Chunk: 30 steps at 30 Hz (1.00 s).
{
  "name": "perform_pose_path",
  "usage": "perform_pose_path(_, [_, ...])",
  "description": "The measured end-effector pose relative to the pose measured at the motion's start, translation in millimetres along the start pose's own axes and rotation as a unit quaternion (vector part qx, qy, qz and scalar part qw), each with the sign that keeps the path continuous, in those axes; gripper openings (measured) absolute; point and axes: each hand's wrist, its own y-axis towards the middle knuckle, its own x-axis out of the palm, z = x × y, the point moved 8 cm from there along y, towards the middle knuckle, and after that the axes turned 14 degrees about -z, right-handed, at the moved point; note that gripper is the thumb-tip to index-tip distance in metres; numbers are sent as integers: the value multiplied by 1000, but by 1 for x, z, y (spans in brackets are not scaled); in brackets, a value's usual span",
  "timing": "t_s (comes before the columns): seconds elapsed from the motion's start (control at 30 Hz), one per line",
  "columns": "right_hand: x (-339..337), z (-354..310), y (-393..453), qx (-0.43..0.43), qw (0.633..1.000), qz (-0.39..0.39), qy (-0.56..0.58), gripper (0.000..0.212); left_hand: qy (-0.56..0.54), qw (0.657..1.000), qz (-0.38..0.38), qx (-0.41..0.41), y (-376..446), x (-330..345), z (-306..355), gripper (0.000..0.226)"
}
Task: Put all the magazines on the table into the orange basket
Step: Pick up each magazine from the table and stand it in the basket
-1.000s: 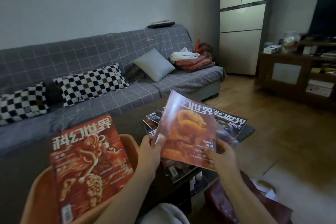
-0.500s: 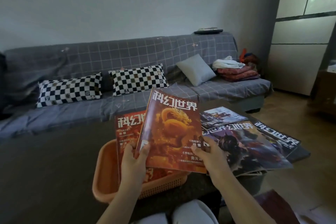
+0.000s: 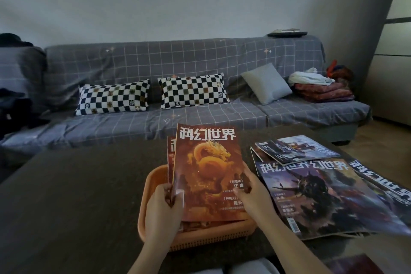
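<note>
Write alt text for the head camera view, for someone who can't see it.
Two hands, left hand and right hand, lower an orange dragon-cover magazine into an orange plastic basket on a dark table; more magazines lie to its right.

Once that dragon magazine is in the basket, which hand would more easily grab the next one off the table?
The right hand, probably. The remaining magazines lie spread on the table just right of the orange basket, beside that hand. The left hand grips the dragon magazine at the basket's far side from them.

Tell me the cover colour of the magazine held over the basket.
Orange-red with a golden dragon and white title characters; the magazine shows clearly in the head view.
</note>
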Motion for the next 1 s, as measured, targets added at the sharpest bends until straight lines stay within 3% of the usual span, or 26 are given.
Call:
perform_pose_path(0.17, [-1,2,3,19,998,26,-57,71,47,999,9,3,3,-2,-2,39])
perform_pose_path(0.4, [5,4,7,57,989,1,-139,57,26,999,42,-20,2,-9,-10,12])
perform_pose_path(0.7, [9,11,7,79,996,-19,-43,48,33,999,16,0,3,-1,-7,49])
perform_pose_path(0.8, [13,13,9,89,994,-42,-47,53,34,999,-7,-5,1,-1,-5,49])
perform_pose_path(1.0, [12,23,12,107,992,-42,43,37,-26,999,-39,-21,5,3,-10,43])
